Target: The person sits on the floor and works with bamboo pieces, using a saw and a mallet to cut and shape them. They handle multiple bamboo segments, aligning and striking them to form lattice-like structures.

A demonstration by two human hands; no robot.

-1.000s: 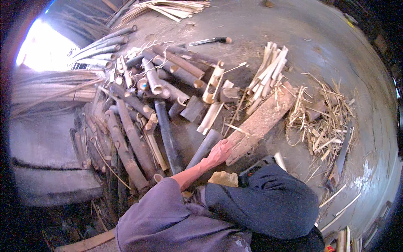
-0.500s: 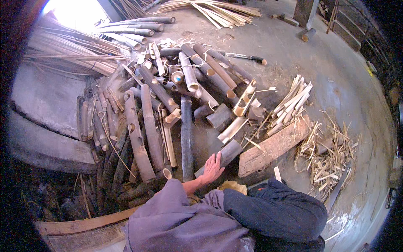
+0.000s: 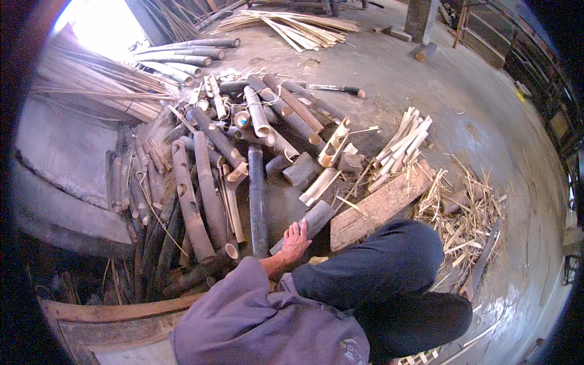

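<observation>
My left hand [image 3: 296, 242] rests on a short grey bamboo section [image 3: 316, 219], with its fingers stretched out along the near part of it. The section lies tilted on the floor, its far end pointing up and to the right. Beside it on the right is a thick wooden board [image 3: 383, 207], partly covered by my bent leg [image 3: 371, 261]. Left of the hand stretches a long dark bamboo pole [image 3: 258, 201]. A split, pale bamboo piece [image 3: 319, 187] lies just beyond the section. My right hand is out of view.
A heap of cut bamboo tubes [image 3: 210, 188] fills the left and centre. Pale split strips [image 3: 398, 146] lie at the board's far end. Shavings [image 3: 462, 213] and a long blade [image 3: 485, 258] lie to the right. A dark-handled knife [image 3: 340, 89] lies farther back.
The whole view has shifted, so things sit farther left. My knee has come up over the near end of the board. My left hand stays on the bamboo section.
</observation>
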